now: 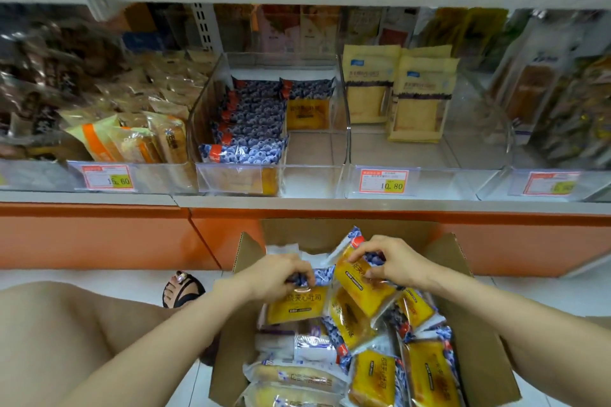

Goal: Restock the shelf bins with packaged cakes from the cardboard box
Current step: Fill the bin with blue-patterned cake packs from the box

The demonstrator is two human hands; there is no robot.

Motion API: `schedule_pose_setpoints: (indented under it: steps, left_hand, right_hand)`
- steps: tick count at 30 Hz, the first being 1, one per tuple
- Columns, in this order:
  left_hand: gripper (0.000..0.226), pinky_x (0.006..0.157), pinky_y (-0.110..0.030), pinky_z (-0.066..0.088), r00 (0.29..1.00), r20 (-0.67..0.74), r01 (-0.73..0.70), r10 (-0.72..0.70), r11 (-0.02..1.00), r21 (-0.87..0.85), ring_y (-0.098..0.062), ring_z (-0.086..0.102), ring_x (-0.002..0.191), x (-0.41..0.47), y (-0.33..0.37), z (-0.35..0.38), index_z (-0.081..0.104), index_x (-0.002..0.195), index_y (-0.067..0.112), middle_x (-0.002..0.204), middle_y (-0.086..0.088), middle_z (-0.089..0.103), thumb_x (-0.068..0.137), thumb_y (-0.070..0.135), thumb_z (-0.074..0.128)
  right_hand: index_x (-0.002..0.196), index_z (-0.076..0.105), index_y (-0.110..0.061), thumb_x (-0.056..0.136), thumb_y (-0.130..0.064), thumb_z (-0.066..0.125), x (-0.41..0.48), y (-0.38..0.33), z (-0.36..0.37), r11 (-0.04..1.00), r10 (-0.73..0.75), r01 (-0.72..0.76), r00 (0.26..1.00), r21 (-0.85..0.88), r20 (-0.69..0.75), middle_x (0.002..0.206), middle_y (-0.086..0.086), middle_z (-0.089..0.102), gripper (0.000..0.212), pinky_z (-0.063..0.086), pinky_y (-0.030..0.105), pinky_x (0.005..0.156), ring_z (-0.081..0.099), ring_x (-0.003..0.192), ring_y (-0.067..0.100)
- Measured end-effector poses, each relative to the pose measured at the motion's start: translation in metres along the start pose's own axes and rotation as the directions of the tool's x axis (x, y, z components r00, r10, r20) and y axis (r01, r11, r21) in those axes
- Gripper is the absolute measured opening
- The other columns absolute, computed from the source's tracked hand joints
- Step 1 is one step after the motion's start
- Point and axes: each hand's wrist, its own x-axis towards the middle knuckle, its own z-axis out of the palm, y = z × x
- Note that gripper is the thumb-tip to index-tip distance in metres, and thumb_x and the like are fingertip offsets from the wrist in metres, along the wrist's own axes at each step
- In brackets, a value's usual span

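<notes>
An open cardboard box [489,334] sits on the floor below the shelf, full of yellow and blueberry-print packaged cakes. My left hand [274,277] pinches the top of one cake pack [297,306] lying in the box. My right hand [393,263] grips a second cake pack [358,287], tilted up at the box's far end. On the shelf above, a clear bin [317,175] holds a row of the same blueberry-print cakes [251,129] along its left side; its right front part is bare.
A clear bin [426,155] to the right holds tall yellow packs at the back. Bins on the left hold wrapped bread [132,139]. Price tags [383,182] hang on the bin fronts. An orange shelf base [99,238] runs behind the box. A sandalled foot [183,287] is left of the box.
</notes>
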Motion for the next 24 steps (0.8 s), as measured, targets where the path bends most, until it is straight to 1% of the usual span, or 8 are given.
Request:
schedule_pose_setpoints:
  steps: [5,8,11,14,17,19,22,24]
  left_hand:
    - [0.034,0.096,-0.025,0.039,0.974,-0.228,-0.024,0.013,0.999,-0.049,-0.008,0.049,0.108,-0.041,0.015,-0.078,0.059,0.111,0.033,0.116,0.009,0.053,0.088,0.008,0.056]
    - [0.035,0.097,-0.026,0.040,0.929,-0.371,-0.068,0.017,0.990,-0.127,-0.006,0.050,0.109,-0.061,0.018,-0.120,0.060,0.107,0.034,0.115,0.010,0.056,0.087,0.005,0.060]
    - [0.036,0.094,-0.030,0.041,0.842,-0.538,-0.090,-0.028,0.977,-0.192,-0.006,0.052,0.107,-0.069,0.014,-0.156,0.058,0.097,0.039,0.111,0.010,0.058,0.085,0.004,0.062]
    - [0.033,0.086,-0.032,0.043,0.725,-0.675,-0.022,-0.138,0.974,-0.223,-0.014,0.052,0.104,-0.065,0.006,-0.188,0.058,0.094,0.039,0.114,0.003,0.056,0.086,0.006,0.060]
    - [0.030,0.081,-0.034,0.044,0.627,-0.749,0.063,-0.216,0.972,-0.228,-0.021,0.052,0.101,-0.055,-0.007,-0.207,0.060,0.098,0.035,0.113,-0.002,0.058,0.085,0.008,0.059]
    - [0.029,0.083,-0.036,0.046,0.598,-0.760,0.103,-0.254,0.965,-0.241,-0.024,0.054,0.102,-0.048,-0.018,-0.212,0.061,0.098,0.036,0.114,-0.005,0.061,0.083,0.011,0.060]
    - [0.029,0.078,-0.034,0.046,0.572,-0.751,0.158,-0.331,0.942,-0.295,-0.026,0.058,0.099,-0.043,-0.031,-0.211,0.060,0.096,0.037,0.116,-0.005,0.062,0.081,0.012,0.061]
    - [0.030,0.076,-0.033,0.044,0.559,-0.742,0.196,-0.371,0.928,-0.317,-0.027,0.058,0.099,-0.040,-0.036,-0.211,0.061,0.098,0.035,0.117,-0.005,0.062,0.081,0.011,0.059]
  right_hand:
    - [0.096,0.062,-0.050,0.077,-0.012,0.076,-0.029,-0.052,-0.051,0.984,-0.176,0.172,0.966,-0.038,-0.192,0.095,-0.017,0.054,0.044,0.038,0.012,0.078,0.052,0.092,0.000]
    - [0.095,0.063,-0.051,0.075,-0.011,0.078,-0.042,-0.079,-0.084,0.964,-0.257,0.266,0.912,-0.017,-0.320,0.098,-0.016,0.057,0.047,0.038,0.010,0.080,0.054,0.096,-0.004]
    - [0.097,0.065,-0.046,0.075,-0.009,0.077,-0.040,-0.108,-0.112,0.948,-0.301,0.316,0.864,-0.030,-0.403,0.099,-0.013,0.058,0.044,0.040,0.012,0.082,0.056,0.097,-0.001]
    - [0.097,0.066,-0.041,0.076,-0.007,0.076,-0.016,-0.138,-0.137,0.941,-0.321,0.334,0.823,-0.058,-0.469,0.102,-0.004,0.060,0.041,0.040,0.016,0.082,0.056,0.097,0.006]
    - [0.100,0.067,-0.034,0.078,-0.004,0.073,0.025,-0.166,-0.154,0.939,-0.337,0.318,0.792,-0.126,-0.510,0.109,0.000,0.060,0.038,0.044,0.011,0.074,0.058,0.102,0.013]
    - [0.101,0.068,-0.031,0.080,-0.001,0.068,0.057,-0.180,-0.165,0.933,-0.359,0.292,0.791,-0.210,-0.496,0.115,0.000,0.060,0.036,0.048,0.019,0.079,0.057,0.109,0.017]
    - [0.106,0.068,-0.029,0.084,-0.002,0.059,0.105,-0.195,-0.180,0.869,-0.363,0.153,0.842,-0.470,-0.398,0.125,0.003,0.055,0.036,0.045,0.034,0.093,0.052,0.116,0.024]
    - [0.108,0.067,-0.031,0.084,-0.003,0.055,0.131,-0.204,-0.186,0.801,-0.314,0.048,0.882,-0.597,-0.351,0.124,0.000,0.055,0.039,0.047,0.032,0.086,0.053,0.114,0.023]
